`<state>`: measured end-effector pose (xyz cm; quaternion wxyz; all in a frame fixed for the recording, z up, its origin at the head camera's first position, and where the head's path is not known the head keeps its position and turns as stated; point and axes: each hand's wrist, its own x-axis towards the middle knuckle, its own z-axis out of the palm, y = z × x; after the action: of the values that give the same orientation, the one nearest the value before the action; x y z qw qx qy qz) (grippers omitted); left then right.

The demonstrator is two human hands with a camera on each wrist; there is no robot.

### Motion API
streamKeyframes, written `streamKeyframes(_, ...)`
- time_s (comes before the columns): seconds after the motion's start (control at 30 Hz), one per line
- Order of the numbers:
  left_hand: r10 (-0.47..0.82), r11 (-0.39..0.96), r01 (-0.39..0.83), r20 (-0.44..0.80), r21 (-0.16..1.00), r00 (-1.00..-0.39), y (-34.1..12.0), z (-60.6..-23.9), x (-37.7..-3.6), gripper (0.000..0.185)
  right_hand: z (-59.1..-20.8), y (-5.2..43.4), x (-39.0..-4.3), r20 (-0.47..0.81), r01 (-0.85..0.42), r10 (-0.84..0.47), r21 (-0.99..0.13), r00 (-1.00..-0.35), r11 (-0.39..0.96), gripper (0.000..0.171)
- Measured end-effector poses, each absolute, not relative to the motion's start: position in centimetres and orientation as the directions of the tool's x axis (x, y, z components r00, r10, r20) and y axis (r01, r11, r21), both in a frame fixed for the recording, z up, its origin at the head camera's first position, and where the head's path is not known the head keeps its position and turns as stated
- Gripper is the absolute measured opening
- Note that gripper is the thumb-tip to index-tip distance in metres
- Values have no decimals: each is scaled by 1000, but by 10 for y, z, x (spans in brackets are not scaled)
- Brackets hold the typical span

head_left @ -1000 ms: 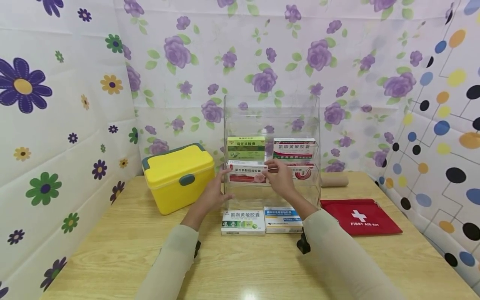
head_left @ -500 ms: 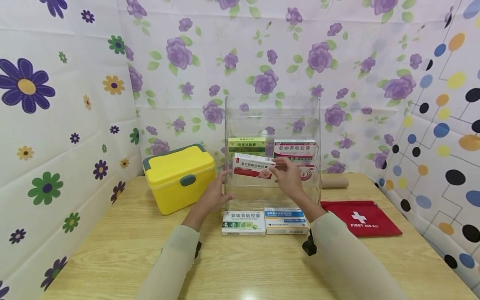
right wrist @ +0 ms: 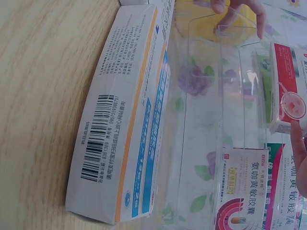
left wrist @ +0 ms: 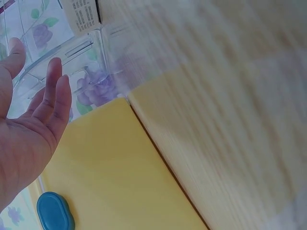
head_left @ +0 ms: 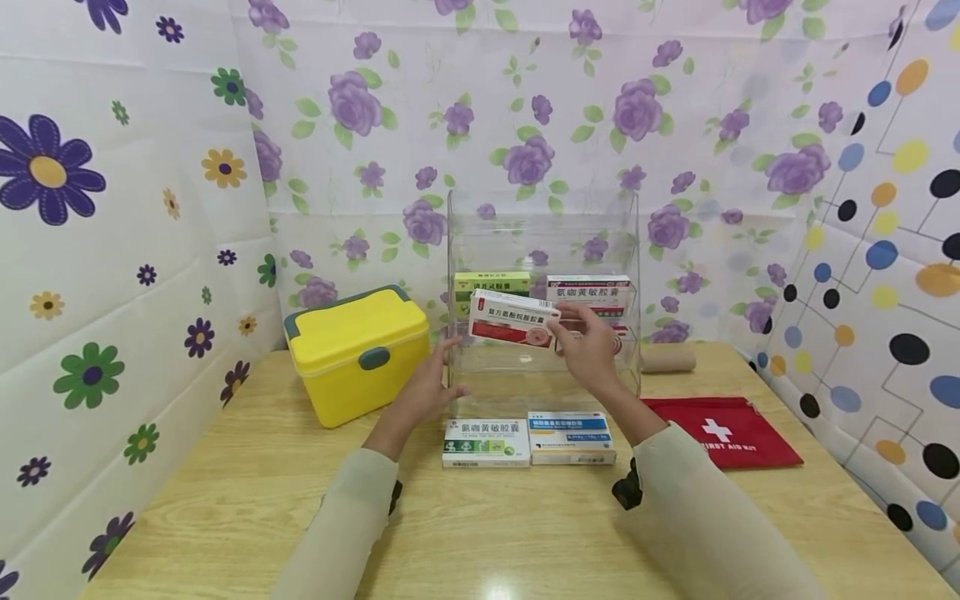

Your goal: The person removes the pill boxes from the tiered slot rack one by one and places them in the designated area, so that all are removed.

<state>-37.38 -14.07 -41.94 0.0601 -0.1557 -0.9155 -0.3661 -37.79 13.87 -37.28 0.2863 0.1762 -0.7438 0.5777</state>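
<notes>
At the far left of the wooden table stands a yellow case with a teal latch, just left of a clear acrylic rack. The left hand is beside the rack's left wall with straight, relaxed fingers, gripping nothing; the left wrist view shows the open palm against the clear wall above the yellow lid, which the head view cannot show so plainly. Right of it, the right hand pinches one end of a red-and-white medicine box, held tilted in the air in front of the rack's middle shelf, clear of the shelf. Behind it sit a green box and a white box with a red band on a shelf. On the table near the rack's foot lie a green-and-white box and a blue-and-orange box, side by side; the right wrist view alone shows the latter's barcode side, and what seems to be another red-patterned box on a lower shelf. Farther right lies a red first aid pouch, with a brown roll beyond it. Flowered sheets hang behind and at left, a dotted one at right.
</notes>
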Motion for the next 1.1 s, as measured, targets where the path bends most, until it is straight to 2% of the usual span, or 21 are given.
streamKeyframes(0.33, 235, 683, 320, 217, 657, -947, -139, -420, -373, 89, -371, 141, -357, 610, -583, 33, -770, -791, 259, 31)
streamKeyframes(0.57, 234, 686, 322, 220, 653, -947, -139, -420, -375, 90, -355, 137, -324, 627, -617, -46, -748, -778, 246, 32)
streamKeyframes(0.7, 238, 683, 330, 229, 652, -944, -139, -421, -377, 90, -354, 138, -315, 606, -601, -68, -758, -793, 253, 33)
streamKeyframes(0.87, 234, 684, 328, 229, 652, -945, -138, -419, -375, 90, -358, 139, -309, 559, -557, -80, -781, -825, 281, 34)
streamKeyframes(1.1, 248, 676, 353, 251, 647, -936, -140, -421, -375, 89, -381, 152, -320, 521, -534, -128, -795, -844, 289, 35)
